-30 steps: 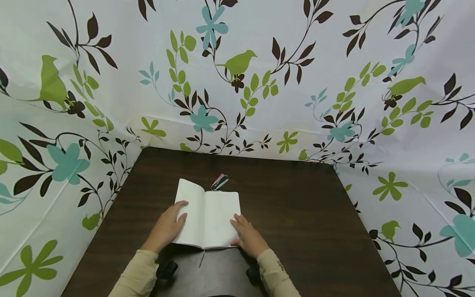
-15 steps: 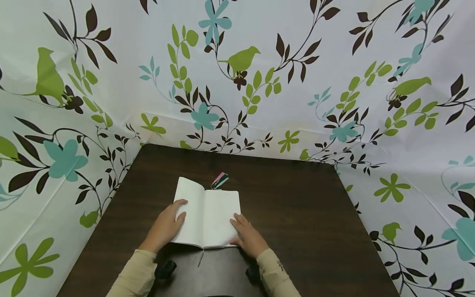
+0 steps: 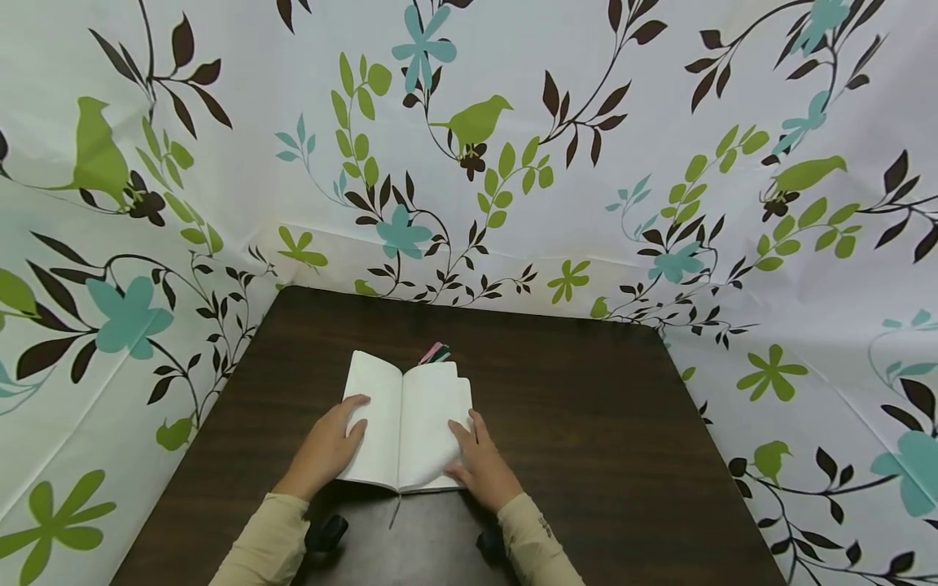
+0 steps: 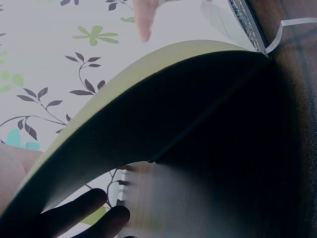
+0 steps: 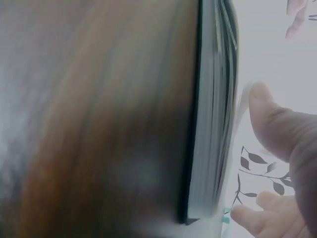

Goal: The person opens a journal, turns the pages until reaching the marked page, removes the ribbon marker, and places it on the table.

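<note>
An open notebook [image 3: 377, 423] with blank white pages lies toward the person's side of the dark table. The left hand [image 3: 330, 443] holds its left half, thumb on the page; in the left wrist view, fingers [image 4: 89, 213] show beneath the dark cover [image 4: 148, 109]. At the right edge, the right hand [image 3: 479, 464] pinches a page [image 3: 432, 415], which bows up and sits shifted left over the sheets below. In the right wrist view, the right thumb [image 5: 262, 99] is at this page, beside the notebook's page block [image 5: 208, 124].
A small bundle of pink, dark green and pale strips [image 3: 436, 352] lies just beyond the notebook's top edge. A thin ribbon marker [image 3: 395, 513] hangs from the spine's lower end. The wooden table [image 3: 572, 407] meets a curtain printed with birds and leaves [image 3: 469, 187].
The right hand has moved slightly left and raised the right page, which now bends toward the spine and partly covers the strips. The left hand keeps its place.
</note>
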Demonstrator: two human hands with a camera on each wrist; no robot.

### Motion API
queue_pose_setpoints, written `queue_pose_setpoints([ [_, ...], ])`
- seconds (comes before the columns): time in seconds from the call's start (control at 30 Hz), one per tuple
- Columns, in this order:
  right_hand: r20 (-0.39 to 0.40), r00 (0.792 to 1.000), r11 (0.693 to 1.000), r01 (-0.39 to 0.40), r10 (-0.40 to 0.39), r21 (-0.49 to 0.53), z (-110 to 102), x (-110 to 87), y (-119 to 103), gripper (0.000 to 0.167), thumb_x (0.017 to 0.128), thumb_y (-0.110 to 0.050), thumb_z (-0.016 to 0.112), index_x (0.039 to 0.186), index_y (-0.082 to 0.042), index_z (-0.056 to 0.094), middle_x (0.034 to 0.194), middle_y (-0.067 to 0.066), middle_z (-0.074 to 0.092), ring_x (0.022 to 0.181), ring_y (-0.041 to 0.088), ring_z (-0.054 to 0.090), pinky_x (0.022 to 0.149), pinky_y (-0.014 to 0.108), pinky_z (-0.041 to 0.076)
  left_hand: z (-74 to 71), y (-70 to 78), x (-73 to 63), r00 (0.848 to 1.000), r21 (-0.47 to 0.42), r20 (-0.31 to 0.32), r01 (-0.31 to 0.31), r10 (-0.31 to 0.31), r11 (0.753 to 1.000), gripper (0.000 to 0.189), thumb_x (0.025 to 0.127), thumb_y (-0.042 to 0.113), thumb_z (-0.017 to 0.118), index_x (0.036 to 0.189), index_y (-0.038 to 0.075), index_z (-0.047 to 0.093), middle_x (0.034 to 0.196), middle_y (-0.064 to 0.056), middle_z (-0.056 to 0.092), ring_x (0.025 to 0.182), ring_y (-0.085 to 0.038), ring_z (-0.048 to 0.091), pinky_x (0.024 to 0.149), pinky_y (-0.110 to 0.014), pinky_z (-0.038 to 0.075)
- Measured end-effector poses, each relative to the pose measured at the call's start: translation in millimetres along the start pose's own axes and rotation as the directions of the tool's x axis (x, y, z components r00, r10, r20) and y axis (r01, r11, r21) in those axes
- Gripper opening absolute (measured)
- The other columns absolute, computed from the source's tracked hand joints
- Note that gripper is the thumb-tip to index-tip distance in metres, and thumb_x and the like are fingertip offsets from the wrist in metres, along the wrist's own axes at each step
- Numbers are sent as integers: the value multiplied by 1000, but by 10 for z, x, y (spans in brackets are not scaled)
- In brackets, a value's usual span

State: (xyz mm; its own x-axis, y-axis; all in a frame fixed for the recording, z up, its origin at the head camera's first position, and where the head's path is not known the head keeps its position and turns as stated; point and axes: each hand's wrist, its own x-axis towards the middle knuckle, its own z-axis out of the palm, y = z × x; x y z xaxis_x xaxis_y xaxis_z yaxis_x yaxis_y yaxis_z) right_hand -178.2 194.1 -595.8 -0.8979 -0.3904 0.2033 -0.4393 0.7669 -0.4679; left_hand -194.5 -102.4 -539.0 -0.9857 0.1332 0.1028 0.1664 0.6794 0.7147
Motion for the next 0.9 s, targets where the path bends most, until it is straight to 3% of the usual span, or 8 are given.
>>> queue_pose_setpoints([
  [0.17,-57,998,1000,16,-17,-12,20,4,-91,98,84,-22,84,159,-3,24,157,25,34,136,41,48,100,67,43,9,3,0,1000,-3,3,-1,1,1000,40,101,13,56,139,1,56,142,-27,55,131,-46,51,106,-62,40],
  [0.27,-53,998,999,40,-41,-5,38,1,-165,107,83,-23,84,159,5,13,157,27,36,141,38,44,105,73,32,9,5,8,1000,-5,10,6,-6,1000,40,101,13,56,140,1,56,143,-27,54,132,-46,50,106,-63,39],
  [0.37,-52,995,996,84,-82,29,57,4,-238,113,84,-22,84,158,10,5,153,32,40,140,38,45,110,70,27,5,5,18,1000,-7,19,19,-19,1000,41,102,14,56,141,1,55,144,-27,53,133,-46,49,107,-63,38],
  [0.53,-76,991,984,117,-108,135,89,30,-329,120,85,-20,84,155,14,-8,142,28,54,136,34,51,114,69,21,-9,2,16,999,-11,32,34,-34,999,42,103,14,54,143,1,52,145,-27,52,134,-45,48,107,-63,38],
  [0.73,-48,997,932,78,-65,353,122,65,-412,123,90,-18,79,154,3,-25,155,23,35,143,33,37,113,52,36,-24,12,7,999,-10,33,39,-38,999,41,103,14,53,143,1,52,145,-27,53,134,-45,49,108,-62,38],
  [0.9,-23,997,895,78,-75,440,163,88,-465,119,95,-15,73,154,-2,-29,148,18,46,132,24,52,109,44,43,-27,21,7,999,-9,29,44,-43,999,41,103,14,54,142,1,53,145,-26,53,135,-45,48,108,-62,37],
])
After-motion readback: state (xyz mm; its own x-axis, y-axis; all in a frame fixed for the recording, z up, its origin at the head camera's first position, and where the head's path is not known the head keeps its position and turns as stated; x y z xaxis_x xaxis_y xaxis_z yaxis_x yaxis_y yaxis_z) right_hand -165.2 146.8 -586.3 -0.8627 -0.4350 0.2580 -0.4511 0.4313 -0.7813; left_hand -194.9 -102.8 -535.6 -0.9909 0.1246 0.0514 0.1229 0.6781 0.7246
